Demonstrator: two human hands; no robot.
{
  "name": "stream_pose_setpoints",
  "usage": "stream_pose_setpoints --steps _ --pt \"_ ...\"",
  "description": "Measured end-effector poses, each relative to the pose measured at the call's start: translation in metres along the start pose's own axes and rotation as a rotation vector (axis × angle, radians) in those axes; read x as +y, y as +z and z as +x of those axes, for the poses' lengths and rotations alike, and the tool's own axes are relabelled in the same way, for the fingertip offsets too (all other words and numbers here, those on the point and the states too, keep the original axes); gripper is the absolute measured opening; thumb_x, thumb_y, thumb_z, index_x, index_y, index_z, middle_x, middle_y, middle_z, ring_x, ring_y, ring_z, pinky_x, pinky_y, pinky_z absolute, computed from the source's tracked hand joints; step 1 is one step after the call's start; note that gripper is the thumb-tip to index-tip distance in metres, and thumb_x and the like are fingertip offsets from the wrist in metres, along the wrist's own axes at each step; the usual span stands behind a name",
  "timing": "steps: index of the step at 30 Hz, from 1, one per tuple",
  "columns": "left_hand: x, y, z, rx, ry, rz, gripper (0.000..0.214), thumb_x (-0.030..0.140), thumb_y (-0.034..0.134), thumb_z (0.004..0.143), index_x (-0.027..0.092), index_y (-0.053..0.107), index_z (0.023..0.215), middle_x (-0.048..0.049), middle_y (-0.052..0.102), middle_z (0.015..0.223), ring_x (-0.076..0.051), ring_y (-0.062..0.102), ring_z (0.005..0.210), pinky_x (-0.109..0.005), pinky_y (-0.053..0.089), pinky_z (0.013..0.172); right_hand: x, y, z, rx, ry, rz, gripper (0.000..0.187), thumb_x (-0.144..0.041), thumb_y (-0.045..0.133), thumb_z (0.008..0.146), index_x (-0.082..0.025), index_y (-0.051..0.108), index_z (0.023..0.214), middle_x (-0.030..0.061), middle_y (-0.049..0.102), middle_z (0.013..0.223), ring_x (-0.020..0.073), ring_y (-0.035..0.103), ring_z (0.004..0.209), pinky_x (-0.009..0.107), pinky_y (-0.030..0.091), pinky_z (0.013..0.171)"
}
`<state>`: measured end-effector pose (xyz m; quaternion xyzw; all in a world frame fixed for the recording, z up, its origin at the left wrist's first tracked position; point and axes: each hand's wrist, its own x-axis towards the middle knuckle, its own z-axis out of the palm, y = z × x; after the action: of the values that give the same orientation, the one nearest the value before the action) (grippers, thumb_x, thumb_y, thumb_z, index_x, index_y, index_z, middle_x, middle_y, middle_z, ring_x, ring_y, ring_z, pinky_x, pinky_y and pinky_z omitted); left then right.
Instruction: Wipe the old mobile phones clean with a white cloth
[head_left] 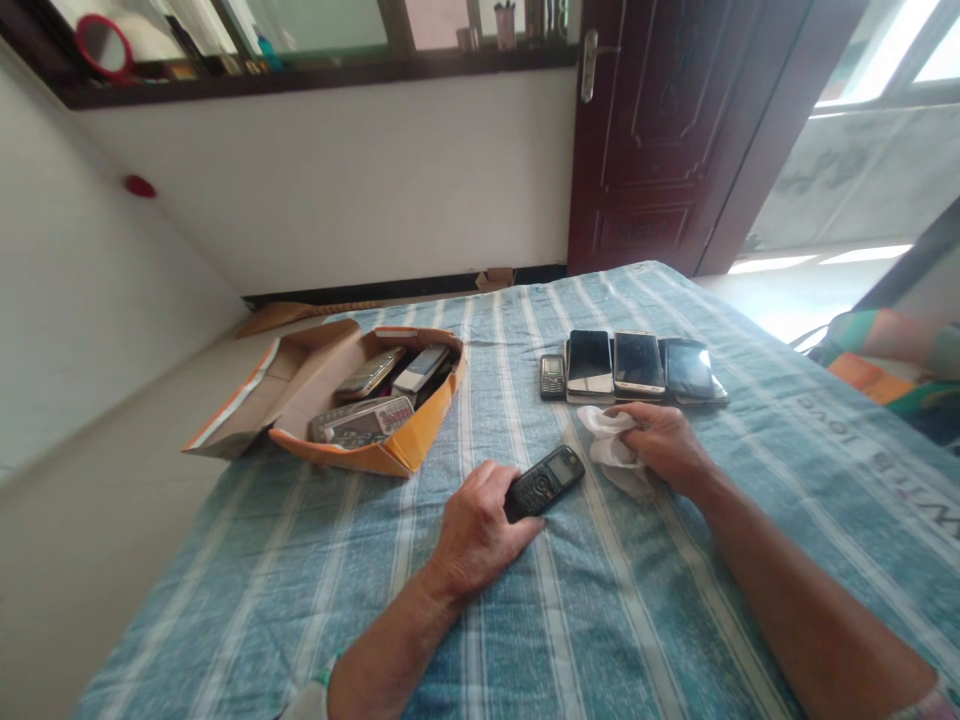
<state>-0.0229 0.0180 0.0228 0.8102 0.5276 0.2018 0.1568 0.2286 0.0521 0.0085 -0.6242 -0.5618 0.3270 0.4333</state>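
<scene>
Head view: L hand [474, 535] grips black keypad phone [545, 482], screen dark; R hand [664, 442] clutches white cloth [613, 447].

1 head cam looks fwd & down, close over left hand [480, 530] & right hand [667, 445], facing wall [337, 190] & door [660, 130].

3 smartphones [637, 362], 2 loose keypad phones [544, 482], 1 white rag [611, 440], 1 open orange cardboard box [375, 458]
</scene>
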Motion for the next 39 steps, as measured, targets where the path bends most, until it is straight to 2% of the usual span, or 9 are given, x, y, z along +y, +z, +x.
stream_pose_setpoints --steps 7,11,16,19,24,27,30,34,39 --pt "0.004 0.002 -0.001 0.054 0.003 0.050 0.028 0.023 0.073 0.064 0.016 0.060 0.088 -0.0041 0.059 0.083 -0.021 0.057 0.079 -0.032 0.047 0.070 0.010 0.007 0.002 0.160 -0.071 0.002 0.036 -0.016 0.050 0.067 -0.018 0.074 0.094 0.0027 0.073 0.088 0.0195 0.066 0.080 0.029 0.050 0.071" --pt "0.004 0.003 -0.002 0.051 -0.009 0.047 0.029 0.025 0.075 0.064 0.015 0.061 0.088 -0.0049 0.060 0.083 -0.021 0.058 0.079 -0.032 0.048 0.069 0.010 0.020 -0.005 0.192 -0.314 -0.115 0.036 -0.011 0.045 0.075 -0.019 0.072 0.098 0.0043 0.070 0.093 0.0185 0.065 0.087 0.028 0.050 0.076" --pt "0.002 0.004 -0.003 0.060 -0.016 0.055 0.028 0.025 0.073 0.064 0.017 0.060 0.087 -0.0043 0.061 0.083 -0.021 0.059 0.079 -0.032 0.048 0.068 -0.007 0.046 -0.027 0.008 -0.655 -0.347 0.038 -0.008 0.039 0.088 -0.018 0.063 0.117 0.0080 0.065 0.103 0.0174 0.063 0.097 0.026 0.051 0.082" --pt "0.003 0.004 -0.003 0.065 -0.030 0.054 0.024 0.023 0.071 0.065 0.017 0.060 0.085 -0.0044 0.061 0.083 -0.022 0.060 0.079 -0.032 0.048 0.068 -0.017 0.060 -0.039 -0.057 -0.810 -0.553 0.036 -0.007 0.039 0.090 -0.016 0.062 0.116 0.0090 0.064 0.114 0.0235 0.050 0.122 0.036 0.045 0.099" --pt "0.006 0.004 -0.002 0.056 -0.055 0.048 0.019 0.020 0.069 0.066 0.017 0.060 0.081 -0.0046 0.061 0.082 -0.022 0.060 0.079 -0.032 0.048 0.069 -0.021 0.072 -0.048 -0.012 -0.769 -0.815 0.029 -0.010 0.046 0.090 -0.013 0.064 0.113 0.0116 0.066 0.109 0.0287 0.053 0.120 0.038 0.050 0.094" --pt "0.007 0.004 -0.002 0.059 -0.070 0.045 0.017 0.018 0.068 0.067 0.016 0.060 0.082 -0.0051 0.061 0.081 -0.022 0.060 0.078 -0.032 0.049 0.070 -0.023 0.075 -0.052 0.001 -0.751 -0.893 0.029 -0.008 0.047 0.089 -0.009 0.064 0.112 0.0155 0.066 0.107 0.0319 0.054 0.117 0.038 0.052 0.086" --pt "0.007 0.005 -0.002 0.067 -0.068 0.040 0.015 0.018 0.067 0.068 0.016 0.059 0.080 -0.0053 0.061 0.080 -0.021 0.060 0.077 -0.032 0.049 0.069 -0.026 0.077 -0.056 0.012 -0.711 -0.948 0.030 -0.004 0.045 0.087 -0.010 0.065 0.108 0.0154 0.066 0.103 0.0320 0.056 0.114 0.035 0.053 0.080" --pt "0.006 0.007 -0.003 0.084 -0.065 0.041 0.015 0.018 0.067 0.068 0.016 0.059 0.080 -0.0055 0.061 0.080 -0.022 0.060 0.077 -0.032 0.049 0.069 -0.032 0.081 -0.063 0.046 -0.633 -0.990 0.031 0.000 0.043 0.084 -0.010 0.066 0.103 0.0131 0.065 0.090 0.0288 0.063 0.092 0.033 0.052 0.070" --pt "0.006 0.008 -0.004 0.115 -0.060 0.039 0.013 0.019 0.066 0.067 0.017 0.059 0.078 -0.0043 0.061 0.078 -0.021 0.060 0.075 -0.031 0.049 0.067 -0.037 0.083 -0.071 0.083 -0.562 -1.035 0.031 0.003 0.041 0.080 -0.013 0.066 0.088 0.0124 0.062 0.078 0.0268 0.061 0.075 0.032 0.048 0.056"
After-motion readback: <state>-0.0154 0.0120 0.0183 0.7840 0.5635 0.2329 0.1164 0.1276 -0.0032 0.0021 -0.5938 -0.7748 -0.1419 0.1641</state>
